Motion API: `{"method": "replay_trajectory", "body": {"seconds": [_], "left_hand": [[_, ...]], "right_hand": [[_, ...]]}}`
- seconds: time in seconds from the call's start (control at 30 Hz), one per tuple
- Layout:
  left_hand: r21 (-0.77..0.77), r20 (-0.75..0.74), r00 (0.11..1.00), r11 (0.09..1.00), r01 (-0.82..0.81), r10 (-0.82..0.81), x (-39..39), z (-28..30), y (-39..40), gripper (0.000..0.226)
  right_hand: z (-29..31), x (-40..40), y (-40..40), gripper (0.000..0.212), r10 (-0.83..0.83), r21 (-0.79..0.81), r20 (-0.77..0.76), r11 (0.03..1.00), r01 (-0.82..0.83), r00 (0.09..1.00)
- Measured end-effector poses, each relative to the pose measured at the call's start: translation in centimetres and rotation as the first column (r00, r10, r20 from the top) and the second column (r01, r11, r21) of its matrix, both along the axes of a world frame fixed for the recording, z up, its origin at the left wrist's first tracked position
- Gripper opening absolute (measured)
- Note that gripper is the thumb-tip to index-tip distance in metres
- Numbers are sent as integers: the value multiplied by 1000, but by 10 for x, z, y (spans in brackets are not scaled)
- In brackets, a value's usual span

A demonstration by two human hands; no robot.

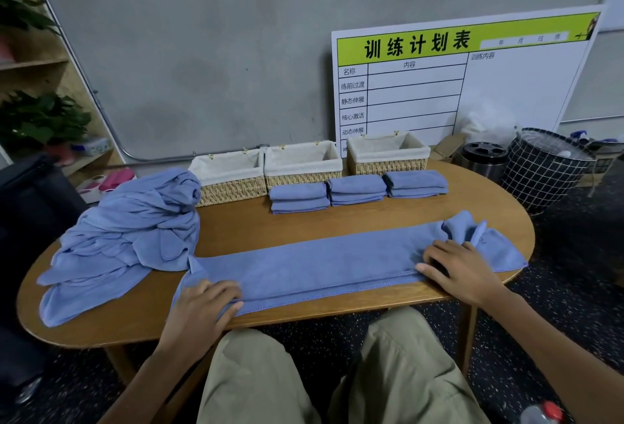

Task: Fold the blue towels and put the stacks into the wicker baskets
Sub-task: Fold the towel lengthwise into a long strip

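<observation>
A long blue towel (324,265), folded lengthwise into a strip, lies across the front of the wooden table (263,227). My left hand (202,305) grips its left end, fingers curled round the edge. My right hand (459,268) rests flat on the strip near its right end, where the cloth is bunched. A heap of unfolded blue towels (135,231) lies at the left. Three small stacks of folded towels (299,199), (356,190), (417,184) sit before three lined wicker baskets (229,177), (302,167), (388,153) at the back.
A white schedule board (439,86) leans on the wall behind the baskets. To the right of the table stand a metal bin (483,160) and a black grid basket (543,170). Shelves with plants (37,119) are at the left. My knees are under the table's front edge.
</observation>
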State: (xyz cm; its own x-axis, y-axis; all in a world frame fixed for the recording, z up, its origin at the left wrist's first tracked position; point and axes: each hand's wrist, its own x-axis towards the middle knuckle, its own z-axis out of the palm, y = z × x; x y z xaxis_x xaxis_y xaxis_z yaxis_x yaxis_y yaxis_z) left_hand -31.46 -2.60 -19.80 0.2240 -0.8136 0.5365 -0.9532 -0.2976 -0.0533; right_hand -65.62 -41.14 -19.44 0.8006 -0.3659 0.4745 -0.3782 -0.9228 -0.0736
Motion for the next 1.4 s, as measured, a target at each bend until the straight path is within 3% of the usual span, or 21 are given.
{"method": "replay_trajectory", "body": {"seconds": [0.2,0.3,0.4,0.53,0.7,0.87,0.93,1.0,1.07,1.2,1.27,1.4], "left_hand": [[28,77,997,1000,8,-10,2,2,4,45],[17,29,1000,1000,-9,8,-4,7,6,40],[0,-12,999,999,-50,50,-11,10,5,41],[39,-86,987,991,-131,134,-7,12,-6,53],[160,-71,983,975,-155,168,4,5,-14,67],[202,-51,979,962,-184,198,4,7,-4,52],[161,-92,974,968,-192,208,8,10,-14,50],[256,-104,970,948,-190,222,14,10,-32,65],[331,-156,966,932,-148,208,14,5,-47,76],[307,-379,908,950,-58,178,-3,5,-52,73],[305,-437,880,951,-51,188,2,15,-43,65],[207,-532,831,977,-58,162,41,32,-20,38]], "right_hand": [[1,-4,2,46,-127,-62,22,990,128,992],[3,-10,-1,49,-188,-52,28,981,189,982],[6,-10,-7,50,-245,-68,-62,968,241,968],[11,-3,-17,25,-274,38,-154,958,283,949],[12,-10,-22,33,-325,113,-201,929,351,924],[19,-14,-16,36,-391,70,-243,906,418,888],[26,10,-6,32,-360,40,-171,928,371,917],[32,50,11,33,-237,70,-91,967,243,967],[37,103,39,34,-89,165,-109,980,107,990],[22,180,89,79,136,304,-324,952,-33,936],[9,189,91,84,176,291,-394,955,-59,902],[3,176,65,91,149,250,-379,967,-54,913]]}}
